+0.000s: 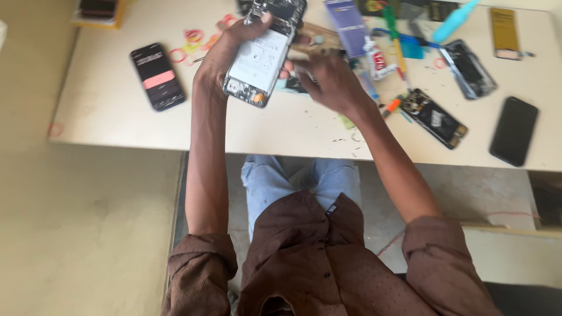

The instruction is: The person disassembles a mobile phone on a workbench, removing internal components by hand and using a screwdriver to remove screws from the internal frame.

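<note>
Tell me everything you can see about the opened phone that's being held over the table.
The opened phone has its back cover off, showing a large white battery panel framed by dark circuit parts at top and bottom. It is tilted, top end away from the person, above the white table. The left hand grips its left edge; the blurred right hand touches its right side.

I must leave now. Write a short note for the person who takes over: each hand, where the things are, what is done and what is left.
Left hand: holds the opened phone above the table, back cover off, insides showing.
Right hand: blurred, at the phone's right edge; whether it grips anything cannot be told.
On the table: dark phone with pink stripe to the left, two more opened phones and a black phone to the right, small tools behind.
Done: phone opened.
Left: phone not yet closed.
</note>
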